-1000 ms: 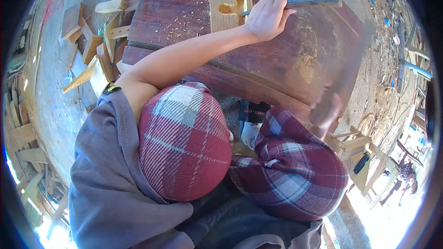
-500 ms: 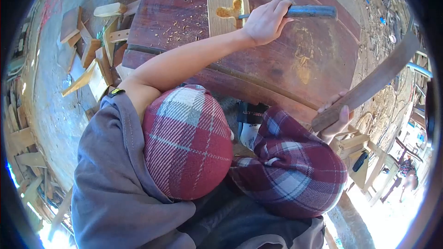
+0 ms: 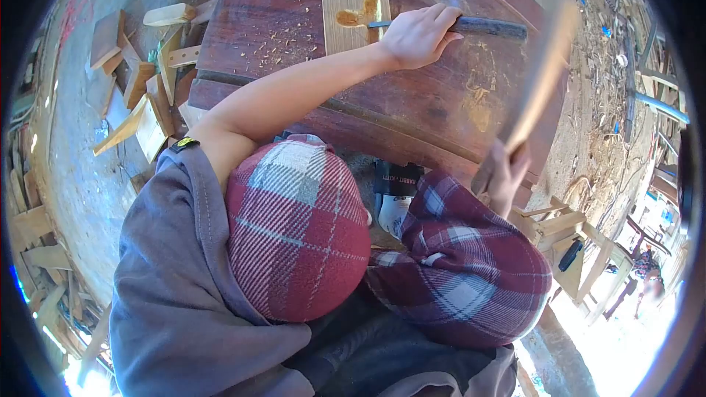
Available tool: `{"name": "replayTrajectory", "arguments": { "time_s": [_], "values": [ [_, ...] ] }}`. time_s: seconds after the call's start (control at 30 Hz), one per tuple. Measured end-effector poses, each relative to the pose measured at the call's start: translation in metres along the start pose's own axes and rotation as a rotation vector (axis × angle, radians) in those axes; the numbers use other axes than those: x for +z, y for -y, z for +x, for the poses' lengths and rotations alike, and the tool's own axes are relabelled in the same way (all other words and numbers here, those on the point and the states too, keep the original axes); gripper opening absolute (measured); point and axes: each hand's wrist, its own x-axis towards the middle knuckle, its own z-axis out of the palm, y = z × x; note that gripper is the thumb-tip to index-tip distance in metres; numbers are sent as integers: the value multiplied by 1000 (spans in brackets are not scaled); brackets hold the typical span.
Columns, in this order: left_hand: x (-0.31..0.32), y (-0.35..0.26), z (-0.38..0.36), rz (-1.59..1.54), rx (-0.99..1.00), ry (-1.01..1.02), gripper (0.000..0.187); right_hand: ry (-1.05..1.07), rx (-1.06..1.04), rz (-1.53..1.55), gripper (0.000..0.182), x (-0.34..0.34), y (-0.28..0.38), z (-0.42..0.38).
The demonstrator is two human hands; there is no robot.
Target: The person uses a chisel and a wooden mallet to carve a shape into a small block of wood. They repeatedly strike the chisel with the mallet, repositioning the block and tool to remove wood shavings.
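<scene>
Since half second ago, right hand (image 3: 504,173) has swung wooden stick (image 3: 540,77) up from low slant to steep, blurred angle above worktop (image 3: 441,103); fingers wrapped tight round stick's lower end. Left hand (image 3: 415,33) unmoved, fingers closed round chisel (image 3: 471,26), blade tip on small pale board (image 3: 351,15). Board lies flat on worktop's far part, carved hollow beside chisel tip. Wood chips scattered on worktop left of board. Offcuts (image 3: 147,88) on floor, left of worktop.
</scene>
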Motion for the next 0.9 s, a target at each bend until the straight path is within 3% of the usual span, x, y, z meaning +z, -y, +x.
{"name": "replayTrajectory", "arguments": {
  "time_s": [0.1, 0.17, 0.23, 0.33, 0.4, 0.43, 0.47, 0.5, 0.53, 0.6, 0.73, 0.83, 0.9],
  "values": [
    [-1, 0, -1, 5, -15, 11, 30, 26, -1, -236, 44, -6, 13, 3],
    [-10, -6, -2, -41, -5, 31, 29, -30, -37, -65, 47, -15, 18, -2],
    [-21, -7, 4, -67, 39, 24, 29, -118, -2, 316, 52, -12, 31, -7],
    [-42, 8, 35, -105, 161, -63, 32, -37, 87, 589, 58, -5, 52, -15],
    [-70, 24, 71, -33, -257, 279, 30, 217, 151, 449, 66, -21, 41, -19],
    [-89, 35, 86, -39, -196, -39, 46, 343, 187, 381, 70, -31, 33, -22],
    [-89, 53, 89, -105, -225, -233, 36, 506, 339, 359, 75, -42, 26, -23],
    [-97, 62, 88, -112, -228, -340, 39, 611, 396, 335, 76, -37, 22, -24],
    [-103, 69, 80, -334, -430, -302, 39, 717, 450, 310, 77, -30, 18, -22],
    [-104, 100, 58, -291, -452, -259, 38, 932, 529, 231, 79, -21, 13, -11],
    [-107, 94, 42, -369, -543, -169, 35, 1014, 685, 449, 77, -15, 30, -6],
    [-100, 88, 38, -262, -369, -206, 30, 1000, 671, 488, 76, -15, 21, -8],
    [-101, 81, 32, -223, -416, -155, 28, 963, 662, 473, 76, -14, 27, -11]
  ]
}}
